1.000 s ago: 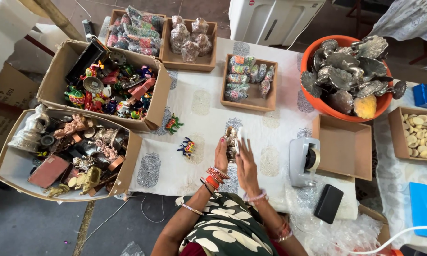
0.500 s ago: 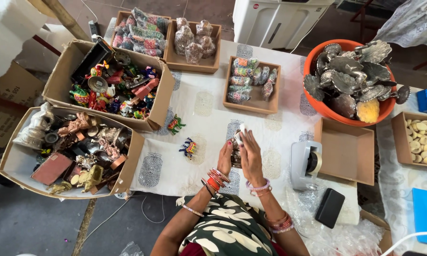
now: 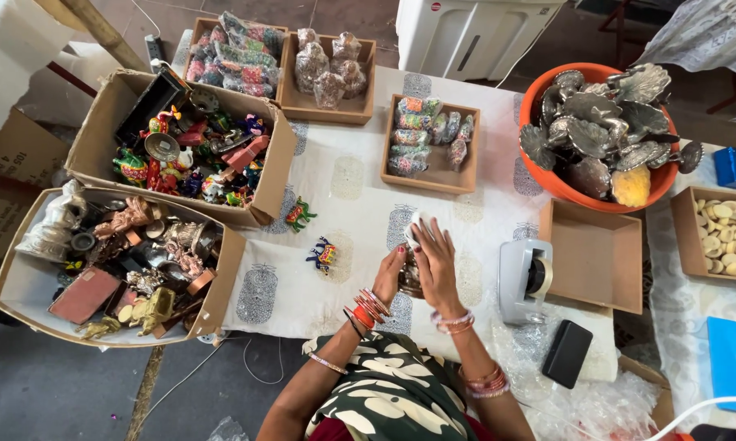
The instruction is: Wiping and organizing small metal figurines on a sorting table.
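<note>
Both hands meet over the white patterned cloth (image 3: 352,204) near the table's front edge. My left hand (image 3: 389,273) and my right hand (image 3: 435,263) close around a small dark metal figurine (image 3: 410,278) partly covered in clear plastic wrap; most of it is hidden by my fingers. Two small painted toy figures lie on the cloth to the left: a green and red one (image 3: 300,216) and a blue one (image 3: 323,255). A grey tape dispenser (image 3: 525,280) stands just right of my right hand.
Left: two cardboard boxes, one with colourful figurines (image 3: 184,155), one with metal ones (image 3: 111,269). Back: trays of wrapped items (image 3: 429,139). Right: orange basin of silver pieces (image 3: 601,135), empty cardboard tray (image 3: 593,257), tray of pale discs (image 3: 723,233), black case (image 3: 567,353), bubble wrap.
My hands have closed in around the figurine and the plastic wrap now covers more of it. The view has shifted slightly; nothing else on the table has moved.
</note>
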